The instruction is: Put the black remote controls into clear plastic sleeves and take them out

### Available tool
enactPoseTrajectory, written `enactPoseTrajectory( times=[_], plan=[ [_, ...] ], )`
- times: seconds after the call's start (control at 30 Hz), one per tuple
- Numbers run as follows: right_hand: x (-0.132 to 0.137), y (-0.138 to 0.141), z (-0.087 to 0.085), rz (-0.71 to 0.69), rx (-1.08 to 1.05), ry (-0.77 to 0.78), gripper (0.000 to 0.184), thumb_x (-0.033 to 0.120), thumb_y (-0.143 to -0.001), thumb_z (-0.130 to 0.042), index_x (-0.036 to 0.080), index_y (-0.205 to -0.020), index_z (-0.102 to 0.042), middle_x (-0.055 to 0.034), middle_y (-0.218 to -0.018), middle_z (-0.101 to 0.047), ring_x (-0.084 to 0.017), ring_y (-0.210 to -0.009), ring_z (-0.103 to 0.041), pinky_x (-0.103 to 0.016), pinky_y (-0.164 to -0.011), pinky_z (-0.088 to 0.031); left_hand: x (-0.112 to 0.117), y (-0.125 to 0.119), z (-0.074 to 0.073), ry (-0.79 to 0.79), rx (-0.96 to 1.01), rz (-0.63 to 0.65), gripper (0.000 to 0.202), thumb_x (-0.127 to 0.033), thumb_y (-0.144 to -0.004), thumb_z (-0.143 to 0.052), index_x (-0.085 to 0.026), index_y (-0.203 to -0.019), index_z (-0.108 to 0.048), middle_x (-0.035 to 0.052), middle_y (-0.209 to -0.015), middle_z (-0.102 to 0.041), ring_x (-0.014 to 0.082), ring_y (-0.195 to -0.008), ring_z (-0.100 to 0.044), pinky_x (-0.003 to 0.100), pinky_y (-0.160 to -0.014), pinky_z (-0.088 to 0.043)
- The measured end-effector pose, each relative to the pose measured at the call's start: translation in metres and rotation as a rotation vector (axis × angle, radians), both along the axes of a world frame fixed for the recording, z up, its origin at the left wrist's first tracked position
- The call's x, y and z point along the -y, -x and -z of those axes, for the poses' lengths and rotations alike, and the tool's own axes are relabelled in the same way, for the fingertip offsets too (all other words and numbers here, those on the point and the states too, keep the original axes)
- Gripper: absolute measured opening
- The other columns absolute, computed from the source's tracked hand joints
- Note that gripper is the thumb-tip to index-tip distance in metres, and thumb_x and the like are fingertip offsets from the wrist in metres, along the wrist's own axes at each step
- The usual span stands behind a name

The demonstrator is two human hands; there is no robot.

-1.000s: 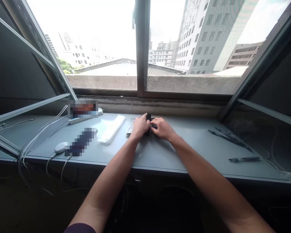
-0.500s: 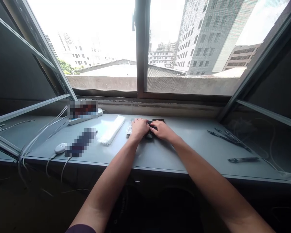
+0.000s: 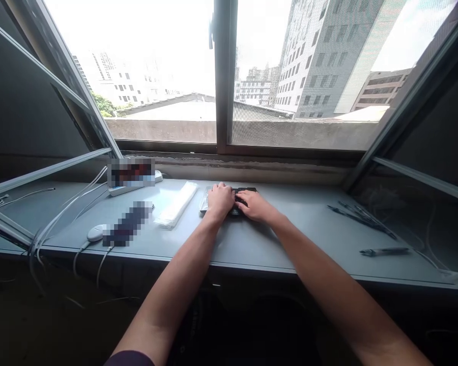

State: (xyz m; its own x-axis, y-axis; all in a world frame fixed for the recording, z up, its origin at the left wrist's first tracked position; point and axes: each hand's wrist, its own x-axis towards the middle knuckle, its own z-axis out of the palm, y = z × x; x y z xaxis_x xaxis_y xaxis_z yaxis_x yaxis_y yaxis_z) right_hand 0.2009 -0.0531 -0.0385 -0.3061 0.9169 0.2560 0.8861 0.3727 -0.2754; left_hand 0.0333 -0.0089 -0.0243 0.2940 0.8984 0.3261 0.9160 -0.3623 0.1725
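The left hand (image 3: pixel 220 200) and right hand (image 3: pixel 253 205), both bare, lay low over a flat, black, roughly rectangular object (image 3: pixel 235 210) at the far middle of a pale grey table (image 3: pixel 282 239).

Fingers bent over the black object from the left and the right, hiding most of it; whether either hand gripped it or only pressed could not be told. A second earlier, a dark piece had stood up between the hands; now the visible black surfaces lay level, so the handling seemed to have moved down against the table. A clear plastic packet (image 3: pixel 203 201) showed just left of the left hand; farther left, apart from both, lay a long, white, flat plastic bundle (image 3: pixel 177 205).
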Motion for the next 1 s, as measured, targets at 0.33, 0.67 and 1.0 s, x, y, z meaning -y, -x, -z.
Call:
enactPoseTrajectory(
  times=[0.33,0.67,1.0],
  plan=[
    [0.006,0.006,0.000,0.077,0.030,0.071,0.050,0.047,-0.116,-0.044,0.035,-0.162,-0.059,-0.0108,-0.169,-0.053,-0.040,-0.160,-0.040,-0.069,-0.130,-0.024,-0.002,0.009,-0.003,0.072,-0.015,-0.071,0.040,-0.037,-0.108,-0.048,-0.020,-0.125,-0.080,0.0186,-0.139,-0.066,0.0372,-0.132,-0.058,0.048,-0.109,-0.046],
    [0.002,0.006,0.002,0.101,0.000,0.062,0.051,0.049,-0.117,-0.040,0.030,-0.158,-0.064,-0.0102,-0.169,-0.053,-0.036,-0.158,-0.042,-0.063,-0.131,-0.026,0.000,0.017,-0.005,-0.001,0.075,-0.151,0.049,-0.047,-0.110,-0.041,-0.019,-0.131,-0.076,0.0191,-0.142,-0.066,0.0363,-0.134,-0.057,0.046,-0.111,-0.045],
    [0.003,0.006,0.001,0.100,-0.004,0.063,0.051,0.048,-0.117,-0.041,0.028,-0.157,-0.065,-0.0118,-0.169,-0.053,-0.036,-0.158,-0.043,-0.062,-0.131,-0.027,-0.004,0.022,-0.003,0.141,0.013,-0.192,0.053,-0.052,-0.105,-0.047,-0.016,-0.132,-0.076,0.0227,-0.142,-0.067,0.0399,-0.134,-0.059,0.047,-0.108,-0.047]
  ],
)
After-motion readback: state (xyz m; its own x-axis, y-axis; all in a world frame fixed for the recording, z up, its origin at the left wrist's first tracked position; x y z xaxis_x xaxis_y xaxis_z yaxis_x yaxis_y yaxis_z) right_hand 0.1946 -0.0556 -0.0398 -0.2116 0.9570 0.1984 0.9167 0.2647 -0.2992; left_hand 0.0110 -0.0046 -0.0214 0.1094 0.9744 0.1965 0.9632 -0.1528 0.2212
